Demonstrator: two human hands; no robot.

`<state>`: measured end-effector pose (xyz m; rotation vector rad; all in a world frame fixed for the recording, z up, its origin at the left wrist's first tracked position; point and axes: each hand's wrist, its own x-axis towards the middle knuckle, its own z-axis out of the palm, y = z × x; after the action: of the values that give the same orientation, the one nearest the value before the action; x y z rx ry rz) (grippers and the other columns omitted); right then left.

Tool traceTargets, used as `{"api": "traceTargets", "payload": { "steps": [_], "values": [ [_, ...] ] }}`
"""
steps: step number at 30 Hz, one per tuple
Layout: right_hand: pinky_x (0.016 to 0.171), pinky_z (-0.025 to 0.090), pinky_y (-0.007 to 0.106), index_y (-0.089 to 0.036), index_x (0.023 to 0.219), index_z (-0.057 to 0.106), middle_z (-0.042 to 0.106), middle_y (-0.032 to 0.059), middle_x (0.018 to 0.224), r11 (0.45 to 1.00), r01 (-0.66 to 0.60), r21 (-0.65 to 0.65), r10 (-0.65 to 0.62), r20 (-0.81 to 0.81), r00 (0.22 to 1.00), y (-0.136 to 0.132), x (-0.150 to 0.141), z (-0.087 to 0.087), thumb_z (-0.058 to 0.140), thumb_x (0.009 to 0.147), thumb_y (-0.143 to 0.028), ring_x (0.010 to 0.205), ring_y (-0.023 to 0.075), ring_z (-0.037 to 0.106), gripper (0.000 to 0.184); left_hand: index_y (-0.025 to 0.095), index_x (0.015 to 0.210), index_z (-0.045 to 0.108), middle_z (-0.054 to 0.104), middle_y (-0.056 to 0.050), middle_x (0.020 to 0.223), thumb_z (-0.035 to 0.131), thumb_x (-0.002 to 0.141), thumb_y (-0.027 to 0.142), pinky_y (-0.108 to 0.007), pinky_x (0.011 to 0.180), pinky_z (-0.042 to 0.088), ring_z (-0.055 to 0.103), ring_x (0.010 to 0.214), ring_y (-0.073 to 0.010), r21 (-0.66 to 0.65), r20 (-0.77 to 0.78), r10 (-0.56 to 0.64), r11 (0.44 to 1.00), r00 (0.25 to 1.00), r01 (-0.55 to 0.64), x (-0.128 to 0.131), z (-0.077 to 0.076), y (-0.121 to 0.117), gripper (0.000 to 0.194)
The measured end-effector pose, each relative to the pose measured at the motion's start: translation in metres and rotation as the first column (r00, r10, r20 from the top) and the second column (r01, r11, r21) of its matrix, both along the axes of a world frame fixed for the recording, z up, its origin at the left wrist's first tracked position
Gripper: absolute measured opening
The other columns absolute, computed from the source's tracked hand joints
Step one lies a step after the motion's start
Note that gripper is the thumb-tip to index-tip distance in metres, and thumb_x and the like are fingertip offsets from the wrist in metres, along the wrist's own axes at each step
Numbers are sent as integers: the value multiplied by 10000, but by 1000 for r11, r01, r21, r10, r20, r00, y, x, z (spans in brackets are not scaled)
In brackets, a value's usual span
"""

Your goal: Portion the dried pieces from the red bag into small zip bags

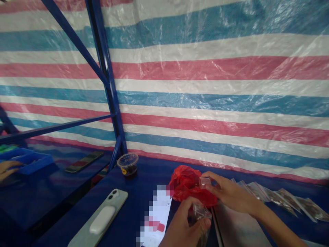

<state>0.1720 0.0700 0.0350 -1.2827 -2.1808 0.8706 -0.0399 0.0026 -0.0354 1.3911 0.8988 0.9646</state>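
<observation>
Low in the middle, my left hand (189, 223) is closed around a clear plastic bag (202, 213), whose contents I cannot make out. Between the thumb and fingers of my right hand (227, 192) is a small clear plastic cup (204, 182), tilted on its side. It is held just in front of a crumpled red plastic bag (186, 181) lying on the dark blue table (151, 171). Beneath my right forearm lies a pale flat surface (239, 226), partly hidden.
Several small filled zip bags (280, 199) lie in a row at right. Leftward are a lit phone screen (156, 219), a pale phone (120, 199) with a white case (102, 219) on it, and a lidded cup (130, 166). Another person's hand (9, 169) touches a blue tray (38, 163).
</observation>
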Motion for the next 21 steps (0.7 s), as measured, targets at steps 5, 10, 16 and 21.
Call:
{"api": "traceTargets", "payload": {
  "steps": [5, 10, 16, 21],
  "values": [
    [728, 522, 355, -215, 1238, 625, 726, 51, 957, 998, 38, -47, -45, -166, 985, 22, -17, 0, 590, 945, -606, 847, 238, 677, 490, 202, 1073, 626, 701, -58, 1043, 728, 911, 510, -348, 902, 449, 643, 1018, -252, 24, 11, 33, 999, 999, -33, 4, 9, 7, 363],
    [779, 507, 350, -242, 1206, 613, 672, 9, 889, 995, -92, -43, 77, -274, 959, 33, -25, 35, 629, 902, -661, 823, 207, 641, 517, 193, 1056, 631, 671, -29, 963, 725, 913, 442, -324, 856, 454, 628, 947, -222, 51, 109, 101, 993, 989, -107, 7, 22, 14, 303],
    [956, 495, 407, -224, 1144, 642, 711, 54, 1041, 995, -96, 3, 96, -131, 987, 53, -26, 26, 546, 937, -730, 992, 238, 641, 555, 181, 1015, 635, 668, -27, 958, 733, 912, 389, -310, 836, 455, 629, 936, -206, 45, 76, 46, 998, 996, -49, 7, 23, 14, 252],
    [944, 526, 430, -222, 1006, 693, 729, 53, 951, 989, -127, -78, 118, -115, 986, 59, -18, 13, 607, 877, -778, 922, 237, 678, 577, 191, 1027, 646, 672, -16, 932, 738, 904, 477, -298, 789, 455, 626, 886, -197, -1, 60, 10, 1000, 998, -10, 6, 25, 11, 325]
  ]
}}
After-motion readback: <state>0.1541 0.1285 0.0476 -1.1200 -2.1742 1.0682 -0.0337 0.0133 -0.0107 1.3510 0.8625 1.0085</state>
